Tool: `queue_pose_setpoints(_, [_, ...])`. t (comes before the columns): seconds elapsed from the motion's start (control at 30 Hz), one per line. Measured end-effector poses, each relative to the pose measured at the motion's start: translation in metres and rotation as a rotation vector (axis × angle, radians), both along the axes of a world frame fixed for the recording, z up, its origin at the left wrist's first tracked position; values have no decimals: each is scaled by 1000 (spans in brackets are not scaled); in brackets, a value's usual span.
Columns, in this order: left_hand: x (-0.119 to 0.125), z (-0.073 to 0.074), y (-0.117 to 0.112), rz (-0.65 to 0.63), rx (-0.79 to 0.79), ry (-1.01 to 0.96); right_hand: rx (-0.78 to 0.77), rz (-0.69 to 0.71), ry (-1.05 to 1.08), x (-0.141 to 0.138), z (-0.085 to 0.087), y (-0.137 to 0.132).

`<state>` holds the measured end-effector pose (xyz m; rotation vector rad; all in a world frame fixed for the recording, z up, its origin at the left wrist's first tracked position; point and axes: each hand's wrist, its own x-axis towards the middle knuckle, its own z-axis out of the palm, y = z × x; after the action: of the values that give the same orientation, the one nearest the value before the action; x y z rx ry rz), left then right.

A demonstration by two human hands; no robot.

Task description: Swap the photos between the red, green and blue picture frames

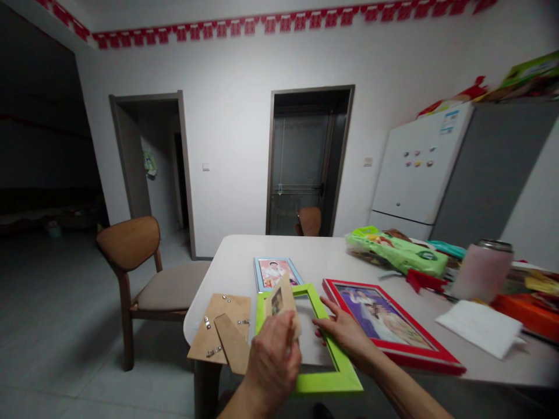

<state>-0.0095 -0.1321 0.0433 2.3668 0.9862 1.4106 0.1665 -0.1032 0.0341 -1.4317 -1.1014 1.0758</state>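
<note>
My left hand (275, 352) is closed around a tan, stiff sheet with a small dark picture (282, 299) on it, tilted up over a lime-green picture frame (329, 381). My right hand (345, 330) grips the right side bar of that frame, some fingers reaching into its opening. Left of the frame lies a brown backing board (218, 320) with metal clips and a stand leg. A light-blue frame with a photo (275, 269) is just beyond. To the right rests a red frame (430, 353) holding a larger photo (379, 314).
A white table (240, 247) carries a green snack bag (402, 251), a pink jar (484, 270), white tissue (483, 326) and an orange item (528, 314) on the right. A wooden chair (170, 288) stands left, and a fridge (414, 169) stands behind.
</note>
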Motion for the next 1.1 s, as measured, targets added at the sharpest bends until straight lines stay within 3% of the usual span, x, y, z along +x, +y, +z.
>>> queue_pose_setpoints(0.1, [-29, 5, 6, 191, -168, -219, 2, -49, -291, 9, -9, 7])
queue_pose_setpoints(0.17, [-50, 0, 11, 281, -298, -303, 18, -80, -498, 14, -15, 10])
queue_pose_setpoints(0.3, [-82, -29, 18, 305, -480, -311, 63, -87, -749, 20, -30, 14])
queue_pose_setpoints(0.4, [-89, -47, 20, 299, -540, -213, 72, -83, -866, 20, -39, 16])
queue_pose_setpoints(0.5, [-86, -51, 19, 357, -527, -16, 63, -71, -946, 18, -43, 15])
queue_pose_setpoints(0.7, [-82, -42, 13, 440, -400, 314, 138, -88, -890, 20, -50, 14])
queue_pose_setpoints(0.9, [-82, -40, 9, 456, -323, 354, 184, -111, -892, 21, -54, 14])
queue_pose_setpoints(1.0, [-82, -44, 8, 398, -252, 339, 244, -128, -917, 13, -45, 9])
queue_pose_setpoints(1.1, [-80, -51, 7, 312, -228, 346, 324, -100, -811, -4, -33, 2])
